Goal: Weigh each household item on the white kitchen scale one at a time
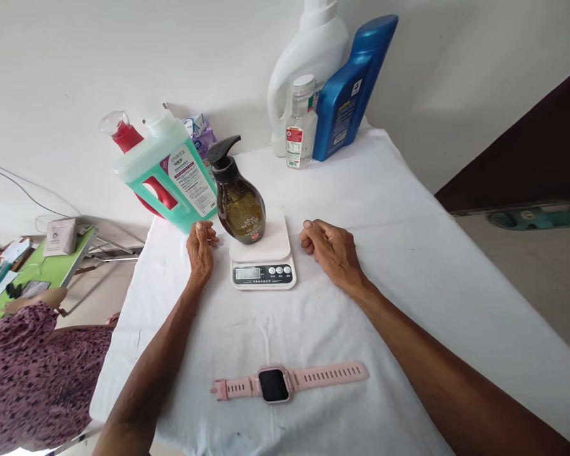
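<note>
Both hands are resting loosely curled and empty on the tabletop [408,209], left hand [200,248] and right hand [330,248] flanking the scale [263,269]. Brown pump bottle [240,206] is sitting upright on its platform; a knuckle nudging the scale could, I judge, be tipping the bottle or skewing the reading.

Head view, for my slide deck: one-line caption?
Brown pump bottle on a kitchen scale, left hand and right hand resting either side.

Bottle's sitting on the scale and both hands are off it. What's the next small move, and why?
Probably read the display, keeping hands clear. The brown pump bottle stands upright on the scale; the left hand and right hand rest on the cloth either side, touching neither. The digits are too small to read here.
</note>
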`<state>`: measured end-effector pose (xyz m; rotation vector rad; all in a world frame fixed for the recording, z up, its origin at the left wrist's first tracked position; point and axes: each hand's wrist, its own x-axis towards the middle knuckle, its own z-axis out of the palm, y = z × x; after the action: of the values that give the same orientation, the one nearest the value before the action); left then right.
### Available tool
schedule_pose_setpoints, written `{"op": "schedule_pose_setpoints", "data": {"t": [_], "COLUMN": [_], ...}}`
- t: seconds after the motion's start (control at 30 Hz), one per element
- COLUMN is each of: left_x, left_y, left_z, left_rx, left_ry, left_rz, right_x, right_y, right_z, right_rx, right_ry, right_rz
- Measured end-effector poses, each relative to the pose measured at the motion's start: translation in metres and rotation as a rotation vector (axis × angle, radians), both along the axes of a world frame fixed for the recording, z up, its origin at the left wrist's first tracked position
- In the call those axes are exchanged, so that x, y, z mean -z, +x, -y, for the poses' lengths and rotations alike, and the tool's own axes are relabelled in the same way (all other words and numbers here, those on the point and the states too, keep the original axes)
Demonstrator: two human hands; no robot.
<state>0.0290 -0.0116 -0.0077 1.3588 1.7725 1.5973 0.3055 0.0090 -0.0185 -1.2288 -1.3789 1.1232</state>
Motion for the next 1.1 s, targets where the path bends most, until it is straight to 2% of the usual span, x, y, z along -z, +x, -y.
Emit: {"op": "schedule_pose_setpoints", "data": {"t": [0.07, 0.13, 0.33, 1.1], "left_x": [0.0103, 0.0139, 0.0101, 0.0135], "left_y": [-0.0052, -0.0073, -0.0070, -0.0099], "left_z": [0.0018, 0.0026, 0.0009, -0.0006], "left_rx": [-0.019, -0.002, 0.036, 0.046], "left_ry": [-0.015, -0.030, -0.079, -0.093], "left_rz": [0.004, -0.003, -0.022, -0.060], "right_x": [0.0014, 0.0023, 0.0044, 0.0044], "right_y": [-0.0005, -0.0009, -0.0017, -0.0006], "right_z": [-0.0005, -0.0008, -0.0021, -0.0016], "right_rx": [0.002, 0.003, 0.030, 0.018], "right_ry": [0.007, 0.007, -0.004, 0.006], "right_rz": [0.009, 0.019, 0.043, 0.046]}}
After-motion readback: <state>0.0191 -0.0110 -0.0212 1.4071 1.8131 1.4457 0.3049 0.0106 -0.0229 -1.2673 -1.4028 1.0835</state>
